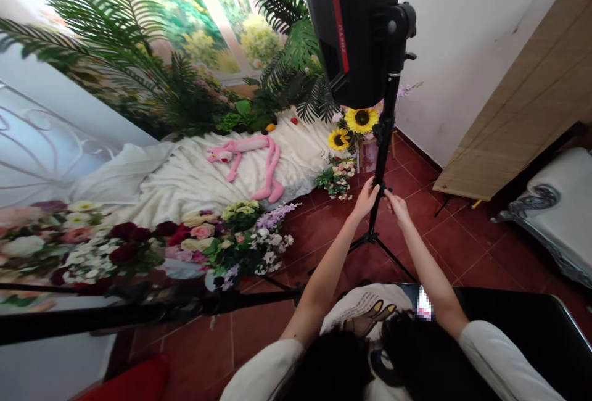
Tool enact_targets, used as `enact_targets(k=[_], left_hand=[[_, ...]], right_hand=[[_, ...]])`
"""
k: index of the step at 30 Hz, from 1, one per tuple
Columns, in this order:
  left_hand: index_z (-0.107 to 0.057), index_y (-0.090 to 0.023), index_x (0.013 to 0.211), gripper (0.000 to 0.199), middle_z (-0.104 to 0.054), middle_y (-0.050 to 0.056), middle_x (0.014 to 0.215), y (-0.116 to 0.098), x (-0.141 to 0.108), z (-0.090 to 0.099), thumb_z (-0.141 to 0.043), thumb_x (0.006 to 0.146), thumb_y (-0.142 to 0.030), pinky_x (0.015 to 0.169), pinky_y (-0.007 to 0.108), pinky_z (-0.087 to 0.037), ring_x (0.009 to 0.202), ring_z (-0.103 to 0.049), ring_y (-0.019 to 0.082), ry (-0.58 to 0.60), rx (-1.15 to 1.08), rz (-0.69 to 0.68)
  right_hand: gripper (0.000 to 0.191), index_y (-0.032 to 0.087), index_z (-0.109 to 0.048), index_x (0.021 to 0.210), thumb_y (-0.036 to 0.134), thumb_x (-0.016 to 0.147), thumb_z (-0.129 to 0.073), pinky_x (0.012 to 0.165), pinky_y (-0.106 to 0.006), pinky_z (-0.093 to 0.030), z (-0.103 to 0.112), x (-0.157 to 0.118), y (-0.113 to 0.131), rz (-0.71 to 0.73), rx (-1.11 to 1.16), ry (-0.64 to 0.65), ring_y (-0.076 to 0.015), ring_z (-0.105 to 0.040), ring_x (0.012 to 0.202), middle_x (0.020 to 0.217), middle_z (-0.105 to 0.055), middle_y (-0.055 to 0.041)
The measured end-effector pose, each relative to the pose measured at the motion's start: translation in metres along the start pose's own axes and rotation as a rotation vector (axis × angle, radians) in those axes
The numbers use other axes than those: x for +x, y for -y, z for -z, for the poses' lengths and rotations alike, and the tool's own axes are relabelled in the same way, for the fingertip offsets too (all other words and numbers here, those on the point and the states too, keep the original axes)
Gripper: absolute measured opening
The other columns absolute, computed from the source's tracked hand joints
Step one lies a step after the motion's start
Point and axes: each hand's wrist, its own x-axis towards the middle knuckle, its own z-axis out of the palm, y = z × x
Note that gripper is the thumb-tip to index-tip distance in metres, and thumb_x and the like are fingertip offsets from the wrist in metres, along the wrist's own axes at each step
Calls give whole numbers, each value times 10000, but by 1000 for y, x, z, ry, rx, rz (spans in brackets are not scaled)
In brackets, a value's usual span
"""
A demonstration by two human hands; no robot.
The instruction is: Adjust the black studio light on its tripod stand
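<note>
A black light stand (385,136) rises in front of me, its tripod legs spread on the floor. On top sits a big black studio light (356,37) with a red stripe. My left hand (365,199) is wrapped round the stand's pole from the left, its fingers partly hidden behind it. At about the same height, my right hand (398,205) is closed at a small clamp knob (386,191) on the pole's right side. The fingertips there mostly cover the knob.
Left of the stand, a pink plush toy (250,148) lies on a white draped cloth (185,173). Artificial flowers (198,240) line its front, with sunflowers (361,119) behind the stand. A black boom (161,311) crosses the lower left. Right are a wooden panel (509,92) and a white sofa (564,203).
</note>
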Motion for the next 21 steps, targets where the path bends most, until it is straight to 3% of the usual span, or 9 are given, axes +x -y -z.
enact_targets(k=[2,4,6,11,14,17,21], left_hand=[[-616,-163,1166,492,-664,142,1213,-1,-25,23,-578,869,-553,1002,372,-485,1084,-647,192,77,17,34],[-661,-145,1055,494,-713,134,1041,1,-57,51,-543,868,-587,912,381,-533,919,-689,189,115,63,166],[-671,-142,1022,515,-726,114,964,6,-93,82,-570,833,-610,889,380,-548,861,-696,187,73,105,263],[-675,-151,979,622,-736,89,910,18,-187,158,-569,743,-716,849,375,-567,842,-706,200,-181,206,450],[-673,-160,938,702,-743,90,884,15,-234,193,-561,661,-795,755,361,-572,788,-711,212,-375,273,534],[-675,-169,800,726,-732,83,754,3,-270,215,-519,621,-854,686,351,-550,708,-694,224,-563,312,619],[-598,-202,568,641,-657,47,580,-26,-301,227,-458,727,-807,693,326,-509,655,-644,215,-722,449,675]], right_hand=[[519,205,-495,599,660,578,-745,416,-218,-255,-9,-13,-12,-49,1,52,-58,-352,401,447,-430,75],[521,200,-497,602,639,555,-774,420,-212,-257,-19,-27,-21,-123,29,160,-52,-352,403,460,-440,78],[526,197,-499,611,627,544,-794,419,-208,-251,-29,-40,-27,-196,76,262,-47,-346,402,465,-438,83],[546,196,-482,603,622,539,-817,417,-204,-247,-57,-57,-29,-264,135,433,-43,-349,407,467,-440,84],[559,195,-474,586,629,528,-821,416,-202,-255,-77,-59,-29,-258,112,500,-43,-353,411,468,-447,82],[549,196,-477,590,626,533,-815,412,-200,-246,-101,-62,-32,-273,65,581,-43,-350,408,469,-447,84],[534,198,-478,580,618,539,-806,406,-199,-243,-141,-69,-38,-308,-53,723,-44,-355,403,470,-452,80]])
